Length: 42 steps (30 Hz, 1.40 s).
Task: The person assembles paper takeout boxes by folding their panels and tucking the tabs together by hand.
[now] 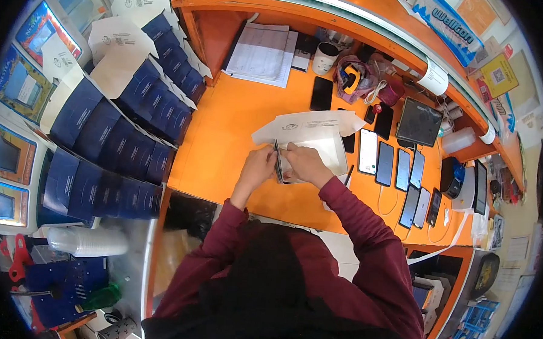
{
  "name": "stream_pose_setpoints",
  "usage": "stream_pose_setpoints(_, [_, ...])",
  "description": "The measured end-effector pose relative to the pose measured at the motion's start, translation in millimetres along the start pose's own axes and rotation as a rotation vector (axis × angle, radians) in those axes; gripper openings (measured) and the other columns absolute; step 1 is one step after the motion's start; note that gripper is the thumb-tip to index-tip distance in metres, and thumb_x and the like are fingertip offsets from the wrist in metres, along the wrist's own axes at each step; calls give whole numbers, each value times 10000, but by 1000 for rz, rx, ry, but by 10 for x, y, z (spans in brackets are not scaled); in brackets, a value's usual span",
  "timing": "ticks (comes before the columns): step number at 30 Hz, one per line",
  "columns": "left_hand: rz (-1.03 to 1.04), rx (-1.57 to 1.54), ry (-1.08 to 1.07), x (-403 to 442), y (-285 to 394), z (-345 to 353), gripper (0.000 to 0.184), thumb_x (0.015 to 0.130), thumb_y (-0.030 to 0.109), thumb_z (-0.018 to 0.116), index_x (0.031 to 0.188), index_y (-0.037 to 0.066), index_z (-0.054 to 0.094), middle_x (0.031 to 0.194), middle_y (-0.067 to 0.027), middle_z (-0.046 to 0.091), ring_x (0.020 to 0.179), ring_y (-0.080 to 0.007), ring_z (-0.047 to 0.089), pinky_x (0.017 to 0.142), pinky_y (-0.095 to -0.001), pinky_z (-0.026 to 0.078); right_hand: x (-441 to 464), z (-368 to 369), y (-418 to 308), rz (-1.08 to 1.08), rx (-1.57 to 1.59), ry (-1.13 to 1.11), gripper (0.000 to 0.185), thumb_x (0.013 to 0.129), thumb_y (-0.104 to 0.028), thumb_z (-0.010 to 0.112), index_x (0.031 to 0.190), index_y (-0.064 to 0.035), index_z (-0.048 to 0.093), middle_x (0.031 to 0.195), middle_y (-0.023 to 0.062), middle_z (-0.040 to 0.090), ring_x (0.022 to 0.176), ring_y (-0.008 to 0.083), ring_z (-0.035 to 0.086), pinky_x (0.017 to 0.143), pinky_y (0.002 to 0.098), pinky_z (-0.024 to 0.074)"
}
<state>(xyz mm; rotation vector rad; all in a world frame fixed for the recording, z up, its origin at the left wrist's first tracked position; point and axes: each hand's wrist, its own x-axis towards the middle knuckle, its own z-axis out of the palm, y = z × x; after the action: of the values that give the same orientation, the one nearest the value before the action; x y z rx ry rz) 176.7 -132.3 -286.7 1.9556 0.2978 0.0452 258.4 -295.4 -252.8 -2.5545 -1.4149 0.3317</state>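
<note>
A cardboard box (330, 145), white inside with a printed lid flap (303, 126) raised at the back, rests near the front edge of the orange table (224, 131). At the box's left side, my left hand (258, 171) pinches the upright side wall (278, 162) from outside. My right hand (307, 164) reaches over into the box, with its fingers closed on the same wall from the inner side. Parts of the box's front and floor are hidden behind the right hand and wrist.
Stacked dark blue boxes (104, 126) with white flaps stand at the left. Several phones (385, 163) lie on the table's right side. Papers (258, 51), a cup (325, 58) and a basket (357, 79) sit at the back under an orange shelf (350, 24).
</note>
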Motion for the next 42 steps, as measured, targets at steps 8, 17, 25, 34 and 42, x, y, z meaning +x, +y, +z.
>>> stream_pose_setpoints(8, [54,460,242,21,178,193,290,948,197,599,1165,6,619,930,-210,688,883,-397,676,784,-515,531,-614,26,251,205,557,1004,533,751,26,626,1271,-56,545,1156,135,561,1078,297,614,896,416,520])
stream_pose_setpoints(17, [371,709,285,-105,473,53,376,880,181,716,1220,66,607,1181,-153,602,1091,-370,595,839,-463,523,-1043,423,493,412,899,994,795,874,-179,777,1497,-77,295,1382,142,428,1199,258,518,997,397,462])
stream_pose_setpoints(25, [505,844,-488,63,691,416,967,523,232,923,1403,163,527,1282,-78,483,1221,-338,479,909,-438,550,-952,553,588,307,896,915,227,886,-155,762,1003,25,688,849,121,666,814,215,642,753,342,491])
stream_pose_setpoints(34, [521,912,-574,1,672,454,975,534,214,924,1416,160,511,1321,-97,462,1227,-368,463,927,-451,554,-1089,626,473,342,867,971,144,881,-97,758,919,40,732,745,81,626,641,112,575,556,268,422])
stream_pose_setpoints(42, [505,949,-579,-13,615,502,996,542,212,928,1435,163,492,1355,-113,450,1261,-389,442,944,-461,551,-1091,595,469,354,890,965,143,884,-97,755,919,41,738,744,72,633,608,96,545,517,259,374])
